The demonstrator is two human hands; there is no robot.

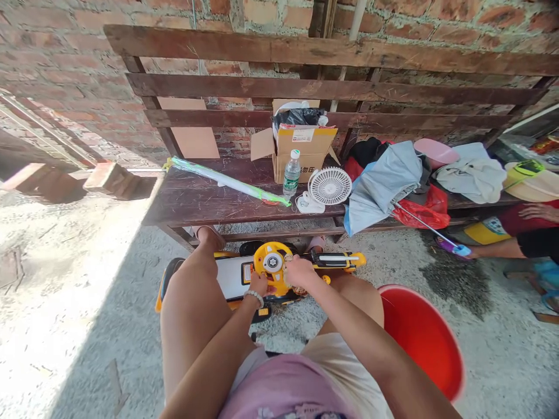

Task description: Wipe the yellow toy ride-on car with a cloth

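Between my knees stands a yellow, white and black ride-on toy [229, 278] with a yellow steering wheel [265, 256] that has a white hub. My left hand [259, 283], a beaded bracelet on its wrist, is closed at the wheel's lower left rim. At the wheel's right side, my right hand [299, 272] is closed with curled fingers; what lies inside it is hidden. Beside that hand a black and yellow arm-like part [338, 259] reaches out to the right.
Ahead, a wooden bench [196, 201] carries a wrapped long item [227, 180], bottle [292, 176], white fan [329, 186], cardboard box [301, 148] and folded-down umbrella [384, 180]. A red tub [419, 343] stands by my right leg. Another person's hand [540, 212] shows at far right.
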